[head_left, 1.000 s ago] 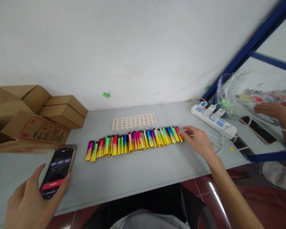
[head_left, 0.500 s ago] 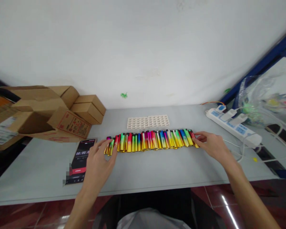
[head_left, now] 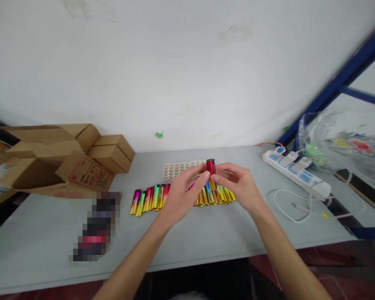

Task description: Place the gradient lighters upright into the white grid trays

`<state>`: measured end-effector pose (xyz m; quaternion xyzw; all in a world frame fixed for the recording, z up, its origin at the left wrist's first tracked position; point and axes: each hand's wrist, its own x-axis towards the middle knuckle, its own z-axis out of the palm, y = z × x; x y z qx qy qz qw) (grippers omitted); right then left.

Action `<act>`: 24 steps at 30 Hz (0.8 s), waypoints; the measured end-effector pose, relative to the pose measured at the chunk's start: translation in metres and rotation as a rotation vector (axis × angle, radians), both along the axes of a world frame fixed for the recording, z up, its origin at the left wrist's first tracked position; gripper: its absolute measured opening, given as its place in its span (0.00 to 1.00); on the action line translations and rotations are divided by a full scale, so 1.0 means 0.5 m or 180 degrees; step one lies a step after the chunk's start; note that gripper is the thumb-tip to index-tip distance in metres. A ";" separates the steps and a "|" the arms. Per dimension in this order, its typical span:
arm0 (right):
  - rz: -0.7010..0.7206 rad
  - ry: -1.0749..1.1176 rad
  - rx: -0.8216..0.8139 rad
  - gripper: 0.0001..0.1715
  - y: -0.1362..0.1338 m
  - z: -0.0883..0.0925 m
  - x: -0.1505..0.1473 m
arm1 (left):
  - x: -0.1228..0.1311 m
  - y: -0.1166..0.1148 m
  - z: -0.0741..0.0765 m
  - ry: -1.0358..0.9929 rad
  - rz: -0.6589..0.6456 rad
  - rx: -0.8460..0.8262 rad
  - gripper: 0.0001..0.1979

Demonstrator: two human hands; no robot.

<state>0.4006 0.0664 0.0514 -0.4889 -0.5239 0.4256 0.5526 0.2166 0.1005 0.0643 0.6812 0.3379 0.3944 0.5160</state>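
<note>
Above the middle of the row, a red and gold lighter (head_left: 211,166) stands upright with its black top pointing up. My left hand (head_left: 186,189) closes on it from the left, thumb and fingers at its side. From the right, my right hand (head_left: 239,185) pinches the same lighter between thumb and fingers. Below and behind the hands lies a row of shiny multicoloured lighters (head_left: 149,199) with gold ends, its middle partly hidden. A white tray with many holes (head_left: 175,170) lies behind the row, its right part covered by the hands and lighter.
Open cardboard boxes (head_left: 90,175) stand at the left back. A phone (head_left: 95,227), blurred by pixelation, lies at the left front. On the right are a white power strip (head_left: 296,173), loose white cables (head_left: 281,208) and a clear plastic bag (head_left: 315,133). A wall (head_left: 187,83) rises behind the table.
Both hands have left the ends of the row and come together over its middle. A red lighter is now held upright between them. The camera view has shifted slightly.
</note>
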 end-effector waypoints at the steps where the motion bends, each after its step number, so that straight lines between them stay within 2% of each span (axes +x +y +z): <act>1: 0.0015 0.0055 0.0091 0.19 0.012 -0.003 -0.020 | 0.018 0.008 -0.008 -0.0146 -0.0025 -0.0069 0.20; 4: -0.0133 0.0140 0.0241 0.19 0.036 -0.015 -0.055 | 0.036 0.030 -0.032 -0.0468 0.0118 -0.0144 0.21; 7: -0.0173 -0.0068 0.0326 0.20 0.052 -0.026 -0.047 | 0.016 0.050 -0.042 -0.0738 0.0226 -0.0223 0.18; 11: -0.0327 -0.1264 0.0589 0.13 0.099 -0.046 0.029 | -0.036 0.082 -0.045 -0.0860 0.0444 -0.0161 0.17; 13: -0.0166 -0.2088 0.0686 0.12 0.131 -0.064 0.072 | -0.062 0.095 -0.048 -0.0842 0.0518 -0.0144 0.19; 15: 0.0208 -0.2672 0.0786 0.14 0.160 -0.085 0.103 | -0.086 0.100 -0.051 -0.0573 0.0633 -0.0054 0.21; 18: 0.0565 -0.3120 0.0748 0.24 0.183 -0.112 0.123 | -0.113 0.092 -0.053 0.0383 0.0985 0.0481 0.22; 21: 0.0552 -0.3312 0.0686 0.29 0.180 -0.125 0.129 | -0.126 0.083 -0.055 0.1017 0.1294 0.0946 0.25; 24: 0.0354 -0.3309 0.0721 0.26 0.166 -0.129 0.134 | -0.128 0.083 -0.060 0.1251 0.1466 0.1030 0.25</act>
